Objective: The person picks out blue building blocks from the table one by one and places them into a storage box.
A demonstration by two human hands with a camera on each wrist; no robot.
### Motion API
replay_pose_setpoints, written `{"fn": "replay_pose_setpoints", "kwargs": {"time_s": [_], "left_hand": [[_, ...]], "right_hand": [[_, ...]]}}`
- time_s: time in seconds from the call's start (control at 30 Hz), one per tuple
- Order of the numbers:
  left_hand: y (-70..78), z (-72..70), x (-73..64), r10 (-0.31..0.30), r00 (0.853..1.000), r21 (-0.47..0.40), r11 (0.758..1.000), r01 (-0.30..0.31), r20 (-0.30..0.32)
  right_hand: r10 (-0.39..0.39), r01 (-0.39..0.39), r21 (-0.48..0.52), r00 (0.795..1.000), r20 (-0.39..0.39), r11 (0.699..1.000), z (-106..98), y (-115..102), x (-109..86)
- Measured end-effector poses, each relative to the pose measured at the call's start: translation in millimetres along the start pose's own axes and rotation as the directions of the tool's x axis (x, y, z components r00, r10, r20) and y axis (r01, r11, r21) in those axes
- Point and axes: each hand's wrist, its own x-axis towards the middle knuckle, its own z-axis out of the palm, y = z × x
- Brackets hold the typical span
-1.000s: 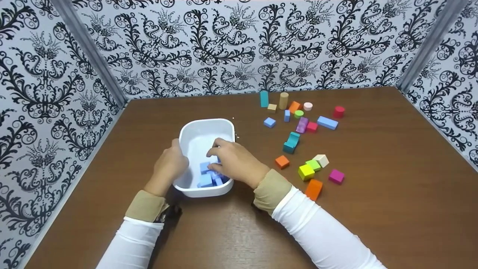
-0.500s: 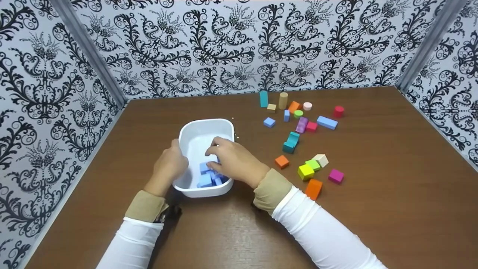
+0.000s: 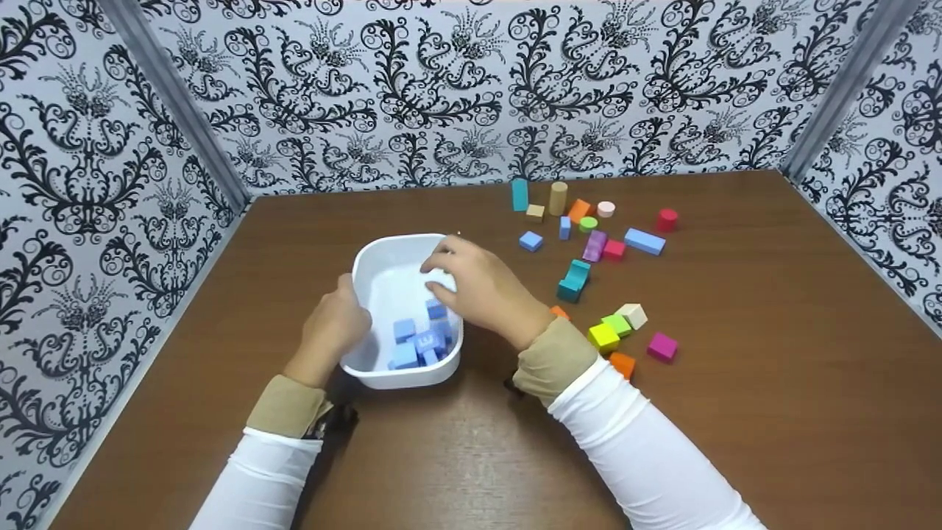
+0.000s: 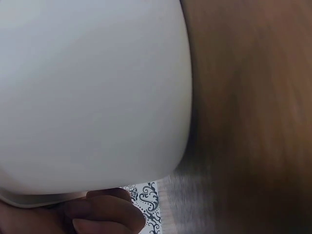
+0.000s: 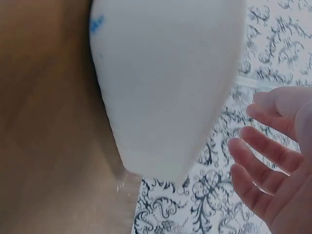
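Observation:
A white plastic tub (image 3: 401,379) stands on the brown table in the head view, with several blue blocks (image 3: 405,355) in its near right part. My left hand (image 3: 335,324) grips the tub's left rim; in the left wrist view its curled fingers (image 4: 105,214) show beside the rim and the outer wall (image 4: 97,107). Over the tub's right rim hovers my right hand (image 3: 482,287), fingers loosely bent and spread. In the right wrist view that hand (image 5: 273,165) has nothing visible between thumb and fingers, and the tub's outer wall (image 5: 165,87) is apart from it.
Right of the tub lie loose blocks: a teal curved block (image 3: 574,281), a yellow cube (image 3: 603,338), a magenta block (image 3: 662,347), a long blue block (image 3: 645,241), a red cylinder (image 3: 667,219) and several more. Patterned walls (image 3: 456,96) enclose the table's back and sides.
My right hand has come up out of the tub and moved away and to the right, uncovering blue blocks. My left hand and the tub have stayed put.

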Motion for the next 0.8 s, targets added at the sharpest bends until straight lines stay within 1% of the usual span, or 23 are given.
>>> {"fn": "replay_pose_setpoints", "kwargs": {"time_s": [0.17, 0.27, 0.4, 0.5, 0.6, 0.8], "left_hand": [[-0.1, -1.3, 0.2, -0.003, 1.000, 0.003, 1.000, 0.003, 0.005], [0.0, -1.7, -0.1, -0.002, 1.000, 0.006, 1.000, 0.002, -0.002], [0.2, -1.9, -0.4, -0.006, 1.000, 0.009, 1.000, 0.006, -0.005], [0.5, -1.7, -0.5, -0.008, 1.000, 0.003, 1.000, 0.008, 0.000], [1.0, -1.4, -0.7, -0.010, 1.000, -0.001, 1.000, 0.010, 0.006], [2.2, 0.1, -2.6, -0.010, 1.000, 0.001, 1.000, 0.010, 0.008]], "right_hand": [[0.047, -0.047, -0.001, 0.997, -0.066, 0.999, -13, 11, 2.7], [0.084, -0.082, 0.021, 0.992, -0.094, 0.996, -18, 18, 4.1], [0.173, -0.169, 0.046, 0.980, -0.099, 0.985, -21, 32, 3.1], [0.259, -0.257, 0.038, 0.963, -0.073, 0.966, -22, 45, 0.7], [0.327, -0.327, 0.018, 0.944, -0.031, 0.945, -24, 59, -1.3], [0.415, -0.411, -0.061, 0.908, 0.062, 0.909, -33, 82, -6.2]]}}
